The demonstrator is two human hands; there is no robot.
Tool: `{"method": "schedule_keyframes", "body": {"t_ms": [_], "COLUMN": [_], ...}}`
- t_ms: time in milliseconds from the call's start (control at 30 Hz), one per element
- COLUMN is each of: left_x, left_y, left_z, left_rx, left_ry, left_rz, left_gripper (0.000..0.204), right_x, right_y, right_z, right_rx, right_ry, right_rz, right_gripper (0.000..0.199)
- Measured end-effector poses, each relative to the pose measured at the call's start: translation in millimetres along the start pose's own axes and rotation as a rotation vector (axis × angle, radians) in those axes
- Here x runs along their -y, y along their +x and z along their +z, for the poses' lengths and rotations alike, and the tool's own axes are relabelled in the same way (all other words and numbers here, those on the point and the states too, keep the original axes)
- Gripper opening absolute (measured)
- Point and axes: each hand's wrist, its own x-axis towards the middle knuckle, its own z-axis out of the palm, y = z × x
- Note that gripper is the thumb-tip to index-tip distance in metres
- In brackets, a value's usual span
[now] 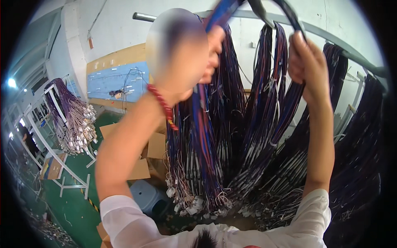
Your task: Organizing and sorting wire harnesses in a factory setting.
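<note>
Because height presumably keeps it untangled, a long blue-red-black wire bundle (224,11) occupies the frame's upper centre, left hand (206,57) clenched around it, right hand (308,60) grasping a curved black cable length (292,17).

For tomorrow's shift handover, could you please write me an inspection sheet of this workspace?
Surface: green floor; worktop, nothing seen.
Job's things: blue-purple cable bundle and dark cable bundle, both raised to the picture's top edge.
Clutter: cardboard boxes and a blue-grey plastic piece, probably a stool.
Grippers: left fingers around the blue-purple bundle, right fingers around the dark one; slightly blurred.
Cables: many dark harnesses hanging by a metal rail.
Surroundings: blue wall board; more hanging cables at left.
</note>
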Motion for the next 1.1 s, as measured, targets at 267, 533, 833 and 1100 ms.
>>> {"method": "schedule_keyframes", "body": {"t_ms": [267,533,833,1100], "left_x": [-74,-48,136,127], "left_y": [-37,59,75,42], "left_z": [-98,-215,-188,-189], "left_rx": [-0.224,-0.383,-0.066,-0.238], "left_ry": [0.194,0.275,-0.052,0.318], "left_rz": [0.245,0.181,-0.114,0.213], "left_gripper": [0.038,0.040,0.045,0.044], "right_x": [67,4,-121,-221], "right_y": [-2,87,41,-185], "right_z": [105,184,204,226], "right_rx": [0.071,0.084,0.283,0.355], "right_ry": [0.188,0.001,0.388,0.361], "right_rz": [-0.016,0.021,0.410,0.564], "right_gripper": [0.023,0.035,0.012,0.018]}}
